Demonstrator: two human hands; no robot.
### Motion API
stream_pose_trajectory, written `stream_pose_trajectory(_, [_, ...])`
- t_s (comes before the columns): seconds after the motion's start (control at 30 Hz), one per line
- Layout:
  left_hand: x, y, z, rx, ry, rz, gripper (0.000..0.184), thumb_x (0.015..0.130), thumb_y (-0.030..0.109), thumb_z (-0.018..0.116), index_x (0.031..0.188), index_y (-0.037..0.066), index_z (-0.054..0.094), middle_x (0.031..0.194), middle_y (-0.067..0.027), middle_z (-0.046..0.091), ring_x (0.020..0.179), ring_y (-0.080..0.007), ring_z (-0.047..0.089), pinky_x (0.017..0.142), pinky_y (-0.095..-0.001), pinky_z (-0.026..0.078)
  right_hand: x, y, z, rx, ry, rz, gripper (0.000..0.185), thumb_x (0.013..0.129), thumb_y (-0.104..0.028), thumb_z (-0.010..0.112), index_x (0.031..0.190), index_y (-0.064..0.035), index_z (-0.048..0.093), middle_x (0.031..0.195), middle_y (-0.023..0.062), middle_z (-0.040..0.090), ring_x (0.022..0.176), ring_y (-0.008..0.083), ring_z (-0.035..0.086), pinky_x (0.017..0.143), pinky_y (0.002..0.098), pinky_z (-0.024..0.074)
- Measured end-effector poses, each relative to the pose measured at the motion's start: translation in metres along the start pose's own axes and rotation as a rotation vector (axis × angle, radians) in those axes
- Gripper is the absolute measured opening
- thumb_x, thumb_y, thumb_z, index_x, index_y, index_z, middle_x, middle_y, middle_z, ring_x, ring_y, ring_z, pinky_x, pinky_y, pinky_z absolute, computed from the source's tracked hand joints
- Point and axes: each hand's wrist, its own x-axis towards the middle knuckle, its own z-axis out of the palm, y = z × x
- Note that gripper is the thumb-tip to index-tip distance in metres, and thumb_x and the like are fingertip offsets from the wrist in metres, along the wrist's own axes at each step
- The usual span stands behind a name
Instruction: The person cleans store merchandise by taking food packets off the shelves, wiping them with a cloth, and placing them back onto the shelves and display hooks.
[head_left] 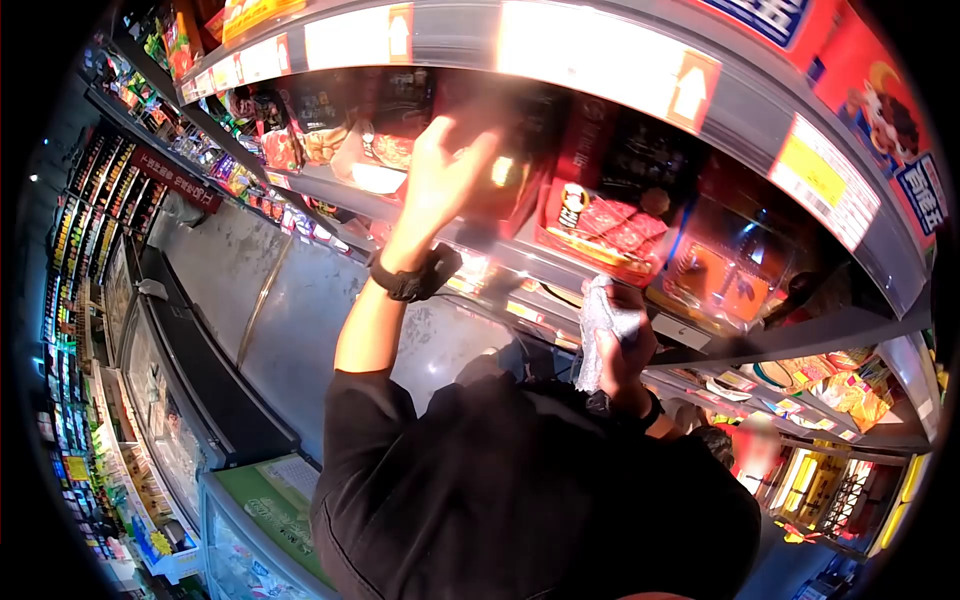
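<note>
My left hand (447, 175), a dark watch on its wrist, reaches into the shelf. Its fingers and thumb are smeared by motion at the upper left part of a dark red food package (508, 205), which is blurred as well; they seem to grip it. Lower down on the right, my right hand (627, 358) is closed around a crumpled grey-white cloth (597, 325), just in front of the shelf edge. Beside the blurred package stands a sharp red and black package (610, 222) with a picture of red slices on it. A clear-windowed package (728, 268) sits farther right.
A price-label rail (590, 50) curves above my hands. More packaged goods (850, 385) lie on a lower shelf at right. Left of me are the grey floor (310, 315), a long freezer case (200, 350), a green-topped cabinet (275, 510) and bottle shelves (100, 210).
</note>
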Motion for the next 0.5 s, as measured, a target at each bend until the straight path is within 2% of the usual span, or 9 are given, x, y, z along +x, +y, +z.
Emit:
stream_pose_trajectory(0.07, [-0.001,-0.017,-0.035,0.064,0.033,0.007,0.029,0.089,0.001,0.057,0.117,-0.004,0.054,0.114,-0.01,0.061,0.105,-0.0141,0.057,0.092,-0.0267,0.046,0.006,0.0,0.017,-0.173,-0.109,-0.081,0.024,0.076,0.0,0.063,0.097,0.0058,0.056,0.105,0.0156,0.057,0.098,0.0261,0.057,0.087,0.0372,0.0463])
stream_pose_trajectory(0.1, [0.003,-0.025,-0.054,0.29,0.11,0.05,0.029,0.087,0.009,0.061,0.114,-0.002,0.056,0.107,-0.012,0.064,0.101,-0.0175,0.06,0.088,-0.0267,0.046,0.012,0.005,0.021,-0.305,-0.21,-0.217,0.025,0.079,-0.007,0.064,0.099,0.0064,0.056,0.105,0.0161,0.058,0.098,0.0262,0.057,0.087,0.0371,0.0461])
stream_pose_trajectory(0.13, [0.003,-0.031,-0.075,0.53,0.119,0.077,0.032,0.086,0.014,0.063,0.112,-0.002,0.056,0.103,-0.0141,0.063,0.098,-0.0212,0.061,0.086,-0.0286,0.046,0.009,0.019,0.027,-0.242,-0.197,-0.139,0.03,0.081,-0.017,0.064,0.099,0.0062,0.057,0.105,0.016,0.058,0.099,0.0266,0.057,0.086,0.0369,0.0453])
stream_pose_trajectory(0.2, [0.007,-0.073,-0.121,0.806,0.165,0.15,0.04,0.081,0.025,0.068,0.109,-0.002,0.055,0.094,-0.019,0.06,0.089,-0.0311,0.059,0.079,-0.0347,0.045,0.01,0.041,0.047,-0.293,-0.206,-0.169,0.03,0.08,-0.016,0.065,0.1,0.0054,0.058,0.106,0.0158,0.058,0.101,0.0266,0.056,0.086,0.0364,0.0448])
stream_pose_trajectory(0.23, [0.01,-0.081,-0.138,0.849,0.106,0.026,0.039,0.082,0.024,0.067,0.106,-0.004,0.054,0.094,-0.0182,0.06,0.089,-0.0298,0.06,0.079,-0.0344,0.045,0.011,0.051,0.061,-0.318,-0.208,-0.184,0.03,0.079,-0.016,0.065,0.1,0.0049,0.058,0.106,0.0158,0.058,0.102,0.0266,0.056,0.087,0.0361,0.0445])
stream_pose_trajectory(0.3, [0.017,-0.123,-0.173,0.754,-0.001,0.036,0.039,0.082,0.026,0.067,0.102,-0.004,0.054,0.088,-0.0164,0.06,0.086,-0.0256,0.061,0.075,-0.0345,0.046,0.008,0.067,0.093,-0.278,-0.177,-0.142,0.027,0.078,-0.012,0.065,0.099,0.0035,0.059,0.107,0.015,0.058,0.103,0.0258,0.055,0.087,0.0357,0.0439])
stream_pose_trajectory(0.37, [0.026,-0.097,-0.186,0.628,-0.137,-0.106,0.036,0.083,0.028,0.067,0.096,-0.004,0.054,0.077,-0.011,0.06,0.077,-0.0147,0.06,0.064,-0.0304,0.047,0.009,0.087,0.124,-0.241,-0.184,-0.157,0.027,0.077,-0.011,0.064,0.099,0.0033,0.06,0.107,0.0148,0.059,0.103,0.025,0.056,0.087,0.0356,0.0437])
stream_pose_trajectory(0.43, [0.037,-0.11,-0.199,0.367,-0.211,-0.131,0.039,0.084,0.031,0.066,0.095,-0.005,0.055,0.077,-0.0097,0.06,0.077,-0.0142,0.06,0.065,-0.0293,0.047,0.005,0.102,0.152,-0.281,-0.188,-0.118,0.026,0.076,-0.011,0.065,0.098,0.0021,0.061,0.106,0.0147,0.059,0.099,0.024,0.056,0.086,0.0353,0.0439])
stream_pose_trajectory(0.5, [0.04,-0.104,-0.206,0.411,-0.245,-0.185,0.048,0.083,0.037,0.066,0.1,-0.006,0.054,0.089,-0.0148,0.062,0.087,-0.02,0.06,0.076,-0.0335,0.048,0.001,0.115,0.176,-0.314,-0.211,-0.075,0.026,0.076,-0.012,0.065,0.098,0.0014,0.061,0.106,0.0147,0.059,0.098,0.0239,0.056,0.085,0.0351,0.0441])
